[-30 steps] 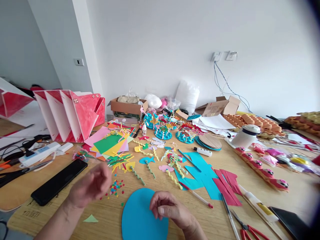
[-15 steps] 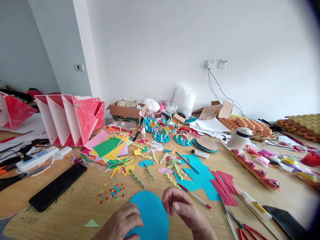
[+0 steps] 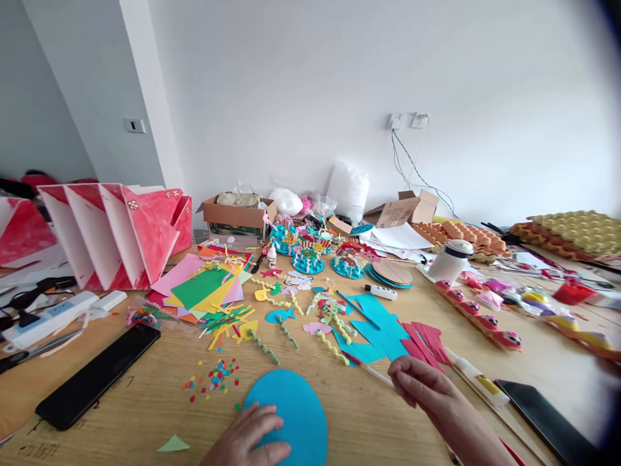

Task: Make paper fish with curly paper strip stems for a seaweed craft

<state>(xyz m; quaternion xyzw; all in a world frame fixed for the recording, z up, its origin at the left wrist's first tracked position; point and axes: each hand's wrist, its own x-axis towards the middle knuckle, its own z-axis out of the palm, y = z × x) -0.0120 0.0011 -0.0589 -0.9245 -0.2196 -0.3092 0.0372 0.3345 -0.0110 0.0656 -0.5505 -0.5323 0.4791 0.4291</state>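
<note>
A round blue disc [image 3: 303, 414] lies at the table's near edge. My left hand [image 3: 255, 433] rests on its left part, fingers apart and lying flat. My right hand [image 3: 420, 385] hovers to the right of the disc with thumb and fingers pressed together; whatever they may hold is hidden. Its fingertips are close to the end of a red-and-white pen [image 3: 371, 372]. Left of the disc are scattered small coloured paper dots [image 3: 220, 377] and a pale green paper triangle [image 3: 173, 444]. Beyond it lie wavy paper strips [image 3: 332, 348] and a blue paper fish [image 3: 280, 315].
Blue paper sheets [image 3: 373, 323] and red paper pieces [image 3: 427, 343] lie ahead. A glue bottle [image 3: 478, 378] and a phone [image 3: 543, 421] are at right, another phone [image 3: 99, 375] at left. Decorated blue-based crafts [image 3: 308, 261] and cardboard discs [image 3: 392, 274] stand farther back.
My right hand has moved right, away from the disc, toward the pen's end. My left hand's fingers have spread flatter on the disc. The view has shifted slightly to the right.
</note>
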